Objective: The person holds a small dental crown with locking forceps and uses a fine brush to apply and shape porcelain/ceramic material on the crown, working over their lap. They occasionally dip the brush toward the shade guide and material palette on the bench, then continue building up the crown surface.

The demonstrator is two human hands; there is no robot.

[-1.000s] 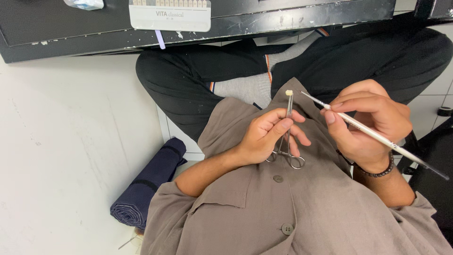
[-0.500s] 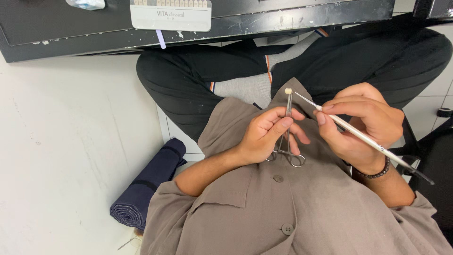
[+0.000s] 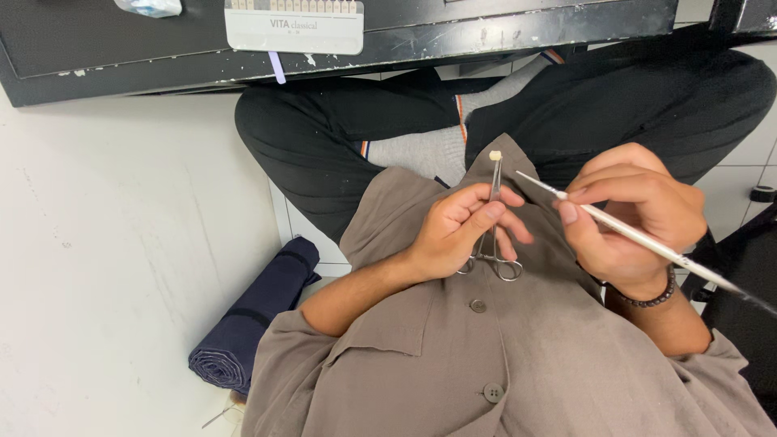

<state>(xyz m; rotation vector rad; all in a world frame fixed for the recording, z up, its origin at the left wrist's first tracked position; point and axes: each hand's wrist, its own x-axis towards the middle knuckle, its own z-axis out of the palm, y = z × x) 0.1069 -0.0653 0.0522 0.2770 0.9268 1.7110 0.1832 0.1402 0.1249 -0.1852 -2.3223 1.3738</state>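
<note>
Shiny metal forceps (image 3: 494, 235) — matt cloth shirt (image 3: 518, 356)

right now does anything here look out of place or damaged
Nothing looks damaged or spilled. The left hand holds metal forceps upright, clamping a small pale piece; the right hand holds a thin white brush. A rolled navy cloth lies on the floor.

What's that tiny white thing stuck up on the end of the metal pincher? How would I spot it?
Find the left hand over the grey-brown shirt; it holds thin metal forceps with ring handles. Follow them up to the tip: the small pale piece sits there. It is the only blocky cream bit, unlike the long white stick in the right hand.
</note>
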